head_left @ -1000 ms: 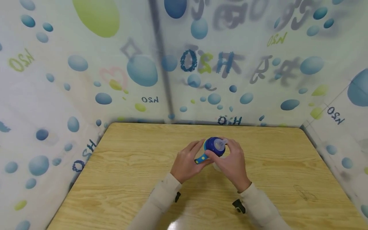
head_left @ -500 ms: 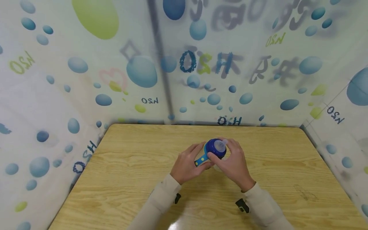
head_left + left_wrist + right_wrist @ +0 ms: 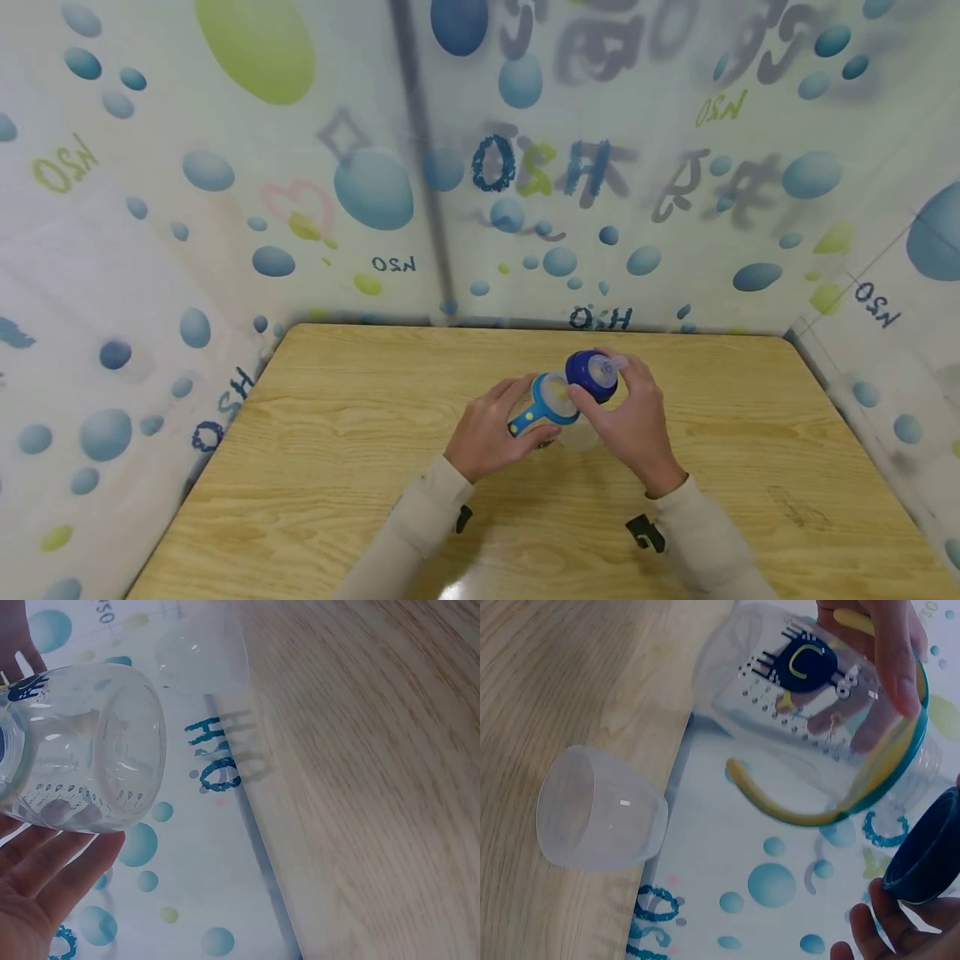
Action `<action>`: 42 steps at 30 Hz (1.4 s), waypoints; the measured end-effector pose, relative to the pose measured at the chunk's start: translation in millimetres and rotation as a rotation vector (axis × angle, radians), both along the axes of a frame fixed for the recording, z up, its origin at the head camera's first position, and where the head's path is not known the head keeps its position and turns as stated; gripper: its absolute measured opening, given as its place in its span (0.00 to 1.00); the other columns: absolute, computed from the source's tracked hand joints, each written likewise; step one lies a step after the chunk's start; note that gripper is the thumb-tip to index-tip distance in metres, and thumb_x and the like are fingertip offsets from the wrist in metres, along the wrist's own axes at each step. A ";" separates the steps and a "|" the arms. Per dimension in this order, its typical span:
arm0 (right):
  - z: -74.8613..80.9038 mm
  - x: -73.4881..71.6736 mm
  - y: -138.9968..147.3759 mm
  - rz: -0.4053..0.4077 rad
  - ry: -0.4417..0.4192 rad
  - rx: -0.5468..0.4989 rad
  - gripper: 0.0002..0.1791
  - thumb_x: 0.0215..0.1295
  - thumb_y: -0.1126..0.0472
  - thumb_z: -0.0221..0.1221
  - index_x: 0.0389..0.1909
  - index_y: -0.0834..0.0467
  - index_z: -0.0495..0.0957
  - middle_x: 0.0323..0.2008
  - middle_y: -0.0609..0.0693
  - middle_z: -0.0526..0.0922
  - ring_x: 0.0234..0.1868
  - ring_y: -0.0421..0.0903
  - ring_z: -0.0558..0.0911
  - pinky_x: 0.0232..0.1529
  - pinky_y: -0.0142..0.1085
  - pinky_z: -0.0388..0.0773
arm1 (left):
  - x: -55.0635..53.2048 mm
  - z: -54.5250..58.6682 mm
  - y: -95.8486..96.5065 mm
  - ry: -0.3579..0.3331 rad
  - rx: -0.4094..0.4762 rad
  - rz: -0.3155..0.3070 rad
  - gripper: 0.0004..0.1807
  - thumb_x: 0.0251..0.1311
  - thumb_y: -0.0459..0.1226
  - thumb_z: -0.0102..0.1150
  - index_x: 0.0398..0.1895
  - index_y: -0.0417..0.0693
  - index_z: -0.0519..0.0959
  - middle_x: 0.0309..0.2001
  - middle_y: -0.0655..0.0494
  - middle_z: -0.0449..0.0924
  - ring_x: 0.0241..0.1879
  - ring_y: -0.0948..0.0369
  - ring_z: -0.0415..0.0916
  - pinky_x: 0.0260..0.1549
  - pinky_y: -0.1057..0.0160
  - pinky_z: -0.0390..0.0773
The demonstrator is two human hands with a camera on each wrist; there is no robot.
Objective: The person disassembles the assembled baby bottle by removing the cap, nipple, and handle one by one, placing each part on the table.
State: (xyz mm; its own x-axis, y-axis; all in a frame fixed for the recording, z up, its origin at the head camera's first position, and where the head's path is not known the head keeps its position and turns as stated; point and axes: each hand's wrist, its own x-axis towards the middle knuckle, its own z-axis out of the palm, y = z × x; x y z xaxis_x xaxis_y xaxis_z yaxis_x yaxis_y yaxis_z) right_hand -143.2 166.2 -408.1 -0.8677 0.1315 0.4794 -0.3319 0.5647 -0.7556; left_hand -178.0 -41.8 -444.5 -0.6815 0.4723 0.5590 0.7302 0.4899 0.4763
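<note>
So the left hand (image 3: 491, 429) had a clear baby bottle (image 3: 780, 690) held up off the surface (image 3: 337, 417), fingers curled round its side, so that grip was closed in about as far as the bottle's width let it. The bottle had a blue-and-yellow handle ring (image 3: 543, 410) round its neck, and its uncovered mouth faced up. The right hand (image 3: 630, 417) had the dark blue cap (image 3: 587, 375) pinched between thumb and fingers, so that grip was only as wide as the cap. A see-through nipple (image 3: 609, 367) poked out of the top. The cap was off, just beside the mouth and over to the right, and the right wrist view showed a gap there. A cloudy plastic cup (image 3: 592, 810) sat on the surface near the bottle. Behind it all was a wall (image 3: 465, 225) covered in blue and green bubbles and backwards "H2O" lettering.
</note>
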 end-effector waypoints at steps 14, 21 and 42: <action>-23.4 -6.1 26.4 -0.144 -0.254 0.164 0.35 0.60 0.47 0.68 0.61 0.68 0.74 0.53 0.67 0.78 0.56 0.64 0.72 0.53 0.61 0.71 | -0.5 -2.0 -2.3 0.005 0.019 0.021 0.37 0.54 0.53 0.72 0.63 0.46 0.74 0.49 0.48 0.83 0.35 0.61 0.82 0.30 0.66 0.81; -42.1 -6.8 40.1 -0.164 -0.305 0.274 0.37 0.59 0.45 0.69 0.60 0.69 0.75 0.52 0.68 0.79 0.54 0.65 0.74 0.51 0.61 0.72 | -2.8 -3.5 -1.4 0.024 0.043 0.015 0.36 0.55 0.53 0.72 0.63 0.46 0.74 0.48 0.48 0.83 0.35 0.60 0.82 0.30 0.65 0.81; -66.5 -5.0 53.6 -0.149 -0.415 0.457 0.37 0.56 0.50 0.71 0.59 0.71 0.74 0.53 0.71 0.79 0.56 0.69 0.74 0.53 0.67 0.67 | -3.8 -5.8 -2.2 -0.009 0.044 0.010 0.36 0.57 0.55 0.70 0.64 0.48 0.74 0.49 0.49 0.83 0.36 0.62 0.82 0.30 0.67 0.80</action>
State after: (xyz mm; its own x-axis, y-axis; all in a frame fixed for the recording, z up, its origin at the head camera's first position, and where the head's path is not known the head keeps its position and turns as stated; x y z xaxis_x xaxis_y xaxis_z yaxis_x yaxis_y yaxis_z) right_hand -148.2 219.8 -474.6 -0.9816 0.1267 0.1429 0.0440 0.8782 -0.4763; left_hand -181.8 -44.0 -450.3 -0.6912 0.4399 0.5734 0.7209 0.4757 0.5040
